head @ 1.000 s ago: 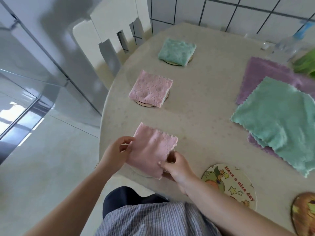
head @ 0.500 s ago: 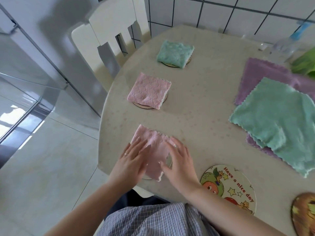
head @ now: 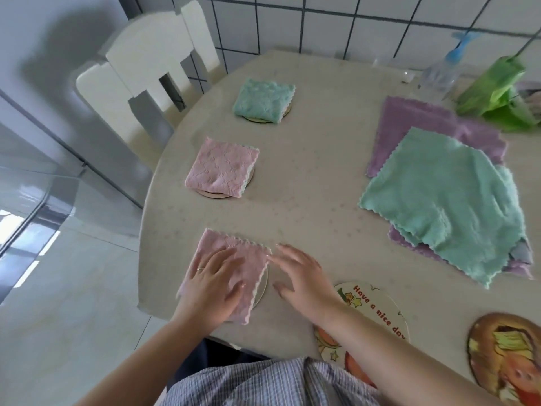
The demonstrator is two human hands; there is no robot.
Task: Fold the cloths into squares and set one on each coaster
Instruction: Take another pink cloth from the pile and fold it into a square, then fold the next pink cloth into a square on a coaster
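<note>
The left hand [head: 212,284] lies flat, fingers straight, pressing the folded pink cloth [head: 231,268] at about seven o'clock on the rounded counter [head: 316,183], close to its near-left edge. This cloth sits over a pale round coaster [head: 262,284], whose rim shows along the cloth's right side. The right hand [head: 304,278] is just beside it, fingers spread and relaxed, its grip open, fingertips touching the cloth's right edge near the upper corner.

Towards ten o'clock a second folded pink cloth [head: 223,168] rests on a coaster [head: 216,195], and at eleven o'clock a folded teal cloth [head: 263,100] covers another coaster [head: 257,120]. All three are soft, plush squares with scalloped, pinked edges; the far two show an embossed pattern.

At three o'clock an unfolded teal cloth [head: 445,200] lies spread over purple cloths [head: 415,121], well apart from the hands. A broad bare band of speckled beige surface runs between the folded row and that pile.

At five o'clock the right forearm crosses a printed round coaster [head: 377,306] reading "Have a nice day"; another picture coaster [head: 506,356] lies further right at the near edge. At one o'clock stand a clear spray bottle [head: 442,74] and a crumpled green bag [head: 497,95]. A white chair [head: 146,65] stands beyond the counter's left curve.
</note>
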